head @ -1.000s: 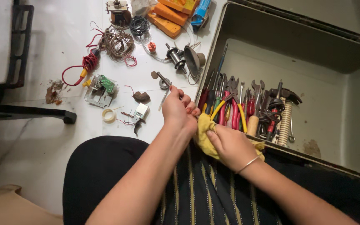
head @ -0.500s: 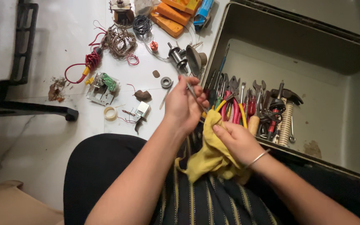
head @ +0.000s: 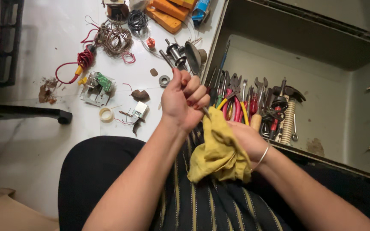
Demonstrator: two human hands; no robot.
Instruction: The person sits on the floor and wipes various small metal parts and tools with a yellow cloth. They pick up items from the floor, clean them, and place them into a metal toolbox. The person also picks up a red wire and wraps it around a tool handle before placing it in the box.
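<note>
My left hand (head: 184, 101) is closed around a slim metal tool (head: 168, 60) whose tip sticks up and left past my thumb. My right hand (head: 247, 139) grips a yellow cloth (head: 219, 149) that wraps the tool's lower end and hangs over my lap. Both hands are held just above my knees, at the near left corner of the open grey toolbox (head: 322, 55). The tool's lower part is hidden by my fingers and the cloth.
Pliers, wrenches and screwdrivers (head: 253, 102) lie along the toolbox's near side. On the white floor are a red wire coil (head: 84, 60), a green circuit board (head: 97, 83), a tape roll (head: 106, 114), a motor part (head: 180, 53), orange meters (head: 168, 13) and a black chair leg (head: 26, 112).
My left hand picked the slim tool off the floor and raised it. My right hand lifted the yellow cloth from the toolbox edge and brought it onto the tool's lower end.
</note>
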